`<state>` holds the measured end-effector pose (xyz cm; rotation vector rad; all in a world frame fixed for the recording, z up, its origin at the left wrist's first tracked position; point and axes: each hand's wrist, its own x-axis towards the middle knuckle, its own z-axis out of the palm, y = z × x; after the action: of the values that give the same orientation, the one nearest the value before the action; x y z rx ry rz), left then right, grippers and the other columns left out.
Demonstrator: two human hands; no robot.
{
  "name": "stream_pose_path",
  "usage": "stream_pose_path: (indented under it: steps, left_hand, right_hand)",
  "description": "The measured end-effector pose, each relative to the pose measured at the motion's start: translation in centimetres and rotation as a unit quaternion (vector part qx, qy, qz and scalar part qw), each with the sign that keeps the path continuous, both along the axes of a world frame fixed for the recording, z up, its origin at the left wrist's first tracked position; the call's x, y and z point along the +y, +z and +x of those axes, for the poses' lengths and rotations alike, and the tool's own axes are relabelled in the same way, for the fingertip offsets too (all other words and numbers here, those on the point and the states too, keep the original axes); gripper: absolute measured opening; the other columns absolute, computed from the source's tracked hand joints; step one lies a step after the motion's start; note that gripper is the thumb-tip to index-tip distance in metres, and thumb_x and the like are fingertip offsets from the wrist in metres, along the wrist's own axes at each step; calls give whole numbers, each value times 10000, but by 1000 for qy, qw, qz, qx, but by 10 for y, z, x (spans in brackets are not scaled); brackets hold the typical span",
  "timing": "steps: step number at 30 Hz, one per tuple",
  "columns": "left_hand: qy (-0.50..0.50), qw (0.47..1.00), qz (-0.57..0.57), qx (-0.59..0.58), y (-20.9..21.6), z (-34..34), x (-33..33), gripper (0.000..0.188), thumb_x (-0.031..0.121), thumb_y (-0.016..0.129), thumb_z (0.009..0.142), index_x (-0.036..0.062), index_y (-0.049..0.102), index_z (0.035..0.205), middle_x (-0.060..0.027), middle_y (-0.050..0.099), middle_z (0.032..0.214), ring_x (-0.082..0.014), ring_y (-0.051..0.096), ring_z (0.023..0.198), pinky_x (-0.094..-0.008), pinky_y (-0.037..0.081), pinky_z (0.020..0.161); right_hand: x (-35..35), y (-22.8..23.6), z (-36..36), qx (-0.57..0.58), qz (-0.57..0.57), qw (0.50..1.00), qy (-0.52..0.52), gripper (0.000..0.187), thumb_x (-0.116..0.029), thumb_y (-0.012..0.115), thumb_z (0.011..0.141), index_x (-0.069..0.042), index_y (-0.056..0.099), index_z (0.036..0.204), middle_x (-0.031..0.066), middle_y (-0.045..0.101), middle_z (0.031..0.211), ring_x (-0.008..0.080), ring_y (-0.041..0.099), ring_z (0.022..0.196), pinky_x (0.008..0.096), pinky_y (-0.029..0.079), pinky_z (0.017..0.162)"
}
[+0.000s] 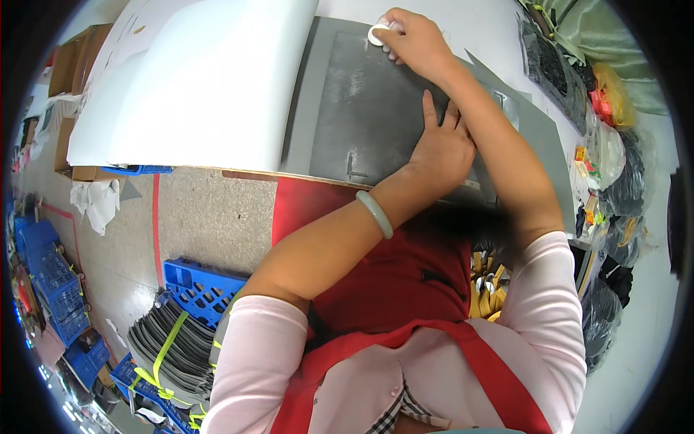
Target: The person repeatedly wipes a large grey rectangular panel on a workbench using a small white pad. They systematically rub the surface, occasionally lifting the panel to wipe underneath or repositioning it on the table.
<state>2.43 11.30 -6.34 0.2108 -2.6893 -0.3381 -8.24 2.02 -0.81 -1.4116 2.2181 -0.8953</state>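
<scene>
Dark grey sheet (pixel 365 108) lay flat on the table (pixel 491 22), just right of one big white sheet (pixel 195 79) that curled over its left margin. Your left hand (pixel 442 148) pressed on the grey sheet's lower right part, fingers straight and close together. Your right hand (pixel 416 40) pinched one small white round piece (pixel 378 32) against the sheet's top edge. If your left palm had eased, I judge the sheet could have skidded under the rubbing; the white sheet's loose curl could also have flopped over your work. Counted: one grey sheet, one white sheet, one round piece, one pale bangle (pixel 376 214), two hands.
</scene>
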Motion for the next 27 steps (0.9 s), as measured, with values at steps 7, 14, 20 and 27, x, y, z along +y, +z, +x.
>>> stream_pose_path:
  steps: [7, 14, 20, 27]
  left_hand:
    - [5, 1000, 6, 26, -2, 0, 1, 519, 260, 542, 942, -9, 517, 1385, -223, 475, 1444, -418, 377, 1380, -789, 146, 1070]
    - [-45, 996, 73, 4, -13, -10, -2, 507, 285, 569, 910, 31, 550, 1348, -204, 511, 1389, -432, 353, 1399, -779, 127, 1084]
    - [14, 993, 54, 103, -29, -4, 6, 425, 291, 576, 897, 54, 608, 1249, -160, 534, 1341, -395, 361, 1406, -759, 171, 1089]
    - [25, 999, 13, 25, -7, -4, 5, 387, 269, 585, 898, 62, 630, 1222, -140, 533, 1350, -375, 360, 1411, -753, 187, 1093]
  right_hand:
    - [-13, -11, -8, -89, 44, 995, -4, 162, -167, 659, 894, -19, 624, 949, 47, 651, 704, 99, 604, 581, 239, 499, 506]
    - [53, 14, 42, -194, 66, 977, 56, 170, -189, 609, 909, -23, 619, 944, 66, 677, 704, 116, 622, 561, 284, 497, 505]
    - [91, 30, 110, -103, 178, 972, 116, 153, -199, 606, 883, -53, 609, 930, 53, 664, 667, 125, 614, 585, 353, 399, 685]
    - [92, 15, 114, -84, 187, 970, 131, 208, -322, 630, 866, -122, 638, 921, 13, 677, 737, 172, 649, 738, 469, 346, 944]
